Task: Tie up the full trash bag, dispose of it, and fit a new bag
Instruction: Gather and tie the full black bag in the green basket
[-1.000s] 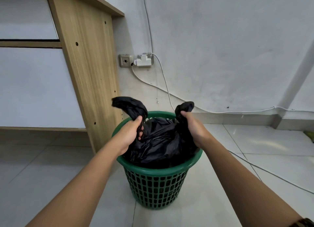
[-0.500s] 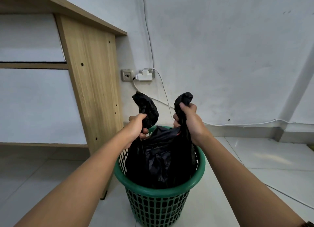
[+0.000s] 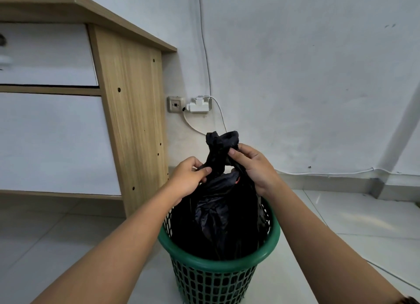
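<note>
Pinching crinkled black bag (image 3: 218,212) necks

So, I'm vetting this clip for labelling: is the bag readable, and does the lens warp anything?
Head view: soft even light, no glare, little blur; the black trash bag loses fold detail in shadow inside the green basket; the wide-angle lens tilts the desk.

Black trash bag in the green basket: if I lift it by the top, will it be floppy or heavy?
Probably floppy: the trash bag creases where the left hand and right hand pinch it. Maybe fairly heavy: it bulges and fills the basket. Likely to sag once lifted.
</note>
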Demonstrator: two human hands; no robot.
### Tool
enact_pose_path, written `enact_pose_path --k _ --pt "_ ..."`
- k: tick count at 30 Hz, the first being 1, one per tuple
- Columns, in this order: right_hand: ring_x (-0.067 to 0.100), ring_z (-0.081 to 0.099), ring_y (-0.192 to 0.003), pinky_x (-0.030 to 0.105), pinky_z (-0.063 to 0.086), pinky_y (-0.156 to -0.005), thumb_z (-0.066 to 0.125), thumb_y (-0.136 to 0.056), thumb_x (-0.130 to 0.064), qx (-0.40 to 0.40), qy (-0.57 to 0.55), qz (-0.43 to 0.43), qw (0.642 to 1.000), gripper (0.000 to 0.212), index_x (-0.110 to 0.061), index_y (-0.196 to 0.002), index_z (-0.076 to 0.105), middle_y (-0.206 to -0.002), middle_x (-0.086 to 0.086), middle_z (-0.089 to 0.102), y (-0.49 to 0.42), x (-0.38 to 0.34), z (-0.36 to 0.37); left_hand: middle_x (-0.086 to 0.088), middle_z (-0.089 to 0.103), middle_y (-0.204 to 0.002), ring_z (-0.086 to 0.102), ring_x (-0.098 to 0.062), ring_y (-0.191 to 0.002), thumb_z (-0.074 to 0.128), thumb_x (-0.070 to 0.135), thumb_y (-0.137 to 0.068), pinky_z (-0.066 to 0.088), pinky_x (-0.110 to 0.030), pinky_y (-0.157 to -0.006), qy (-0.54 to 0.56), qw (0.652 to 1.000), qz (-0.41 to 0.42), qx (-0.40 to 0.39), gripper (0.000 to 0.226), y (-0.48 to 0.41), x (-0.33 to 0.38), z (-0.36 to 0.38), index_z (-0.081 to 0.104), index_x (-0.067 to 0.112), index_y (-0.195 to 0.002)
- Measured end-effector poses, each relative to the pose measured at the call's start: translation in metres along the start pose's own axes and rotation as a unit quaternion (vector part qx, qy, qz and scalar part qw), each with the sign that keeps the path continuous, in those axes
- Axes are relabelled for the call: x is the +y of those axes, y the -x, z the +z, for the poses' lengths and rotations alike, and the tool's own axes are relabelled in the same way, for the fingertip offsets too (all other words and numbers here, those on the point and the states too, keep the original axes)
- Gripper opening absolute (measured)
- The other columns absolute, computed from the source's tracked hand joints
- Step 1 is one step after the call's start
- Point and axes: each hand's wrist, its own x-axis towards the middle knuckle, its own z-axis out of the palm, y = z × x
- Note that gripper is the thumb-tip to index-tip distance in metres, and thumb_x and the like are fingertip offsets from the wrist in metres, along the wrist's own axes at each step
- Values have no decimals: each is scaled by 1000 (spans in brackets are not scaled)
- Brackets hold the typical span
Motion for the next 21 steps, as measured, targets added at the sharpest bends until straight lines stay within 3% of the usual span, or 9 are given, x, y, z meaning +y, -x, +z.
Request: enact_pose_path --k 7,9,11,13,16,19,21 --pt "16 64 -65 24 55 -63 63 -79 -16 -52 1 53 997 16 -9 -93 65 -79 7 67 -10 -2 1 0 56 -59 46 -12 -51 65 14 -85 37 -24 -54 -35 997 10 -65 24 8 6 -3 50 15 -67" --pt "18 64 -64 26 55 -62 67 -74 -18 -35 -11 61 997 16 -10 -88 63 -78 9 67 -13 -1 3 1 57 -62 46 -9 -51 64 15 -86 38 -20 -53 -36 996 12 -75 18 11 9 -5 53 15 -72" --pt "17 64 -61 26 55 -60 68 -79 -11 17 -12 56 998 8 -11 -84 62 -76 9 68 -16 1 3 1 60 -69 48 -9 -55 62 18 -88 42 -17 -57 -9 996 13 -83 8 14 10 -8 55 14 -91" --pt "21 65 -67 32 55 -66 70 -79 -9 79 59 47 994 19 -15 -93 59 -86 11 66 -17 5 4 -1 65 -82 56 -13 -67 62 17 -87 48 -24 -70 6 995 22 -92 25 16 7 -10 46 16 -107" --pt "22 59 -77 35 52 -69 75 -75 -14 144 201 32 968 43 -21 -102 42 -91 3 54 -15 10 5 -4 64 -100 64 -15 -86 68 13 -83 51 -33 -87 -33 994 68 -78 35 21 0 -11 43 17 -106" --pt "14 54 -77 30 46 -73 76 -73 -14 136 296 -52 944 25 -21 -77 52 -80 -5 56 -14 10 6 -12 65 -98 66 -15 -83 72 11 -79 52 -36 -85 -27 991 114 -59 27 25 -7 -12 52 19 -96" --pt "13 57 -76 29 47 -76 77 -72 -14 113 320 -63 938 17 -20 -70 61 -79 -4 62 -13 9 6 -10 65 -91 64 -14 -76 75 14 -76 53 -32 -78 -39 988 147 -38 23 26 -10 -12 57 24 -88"
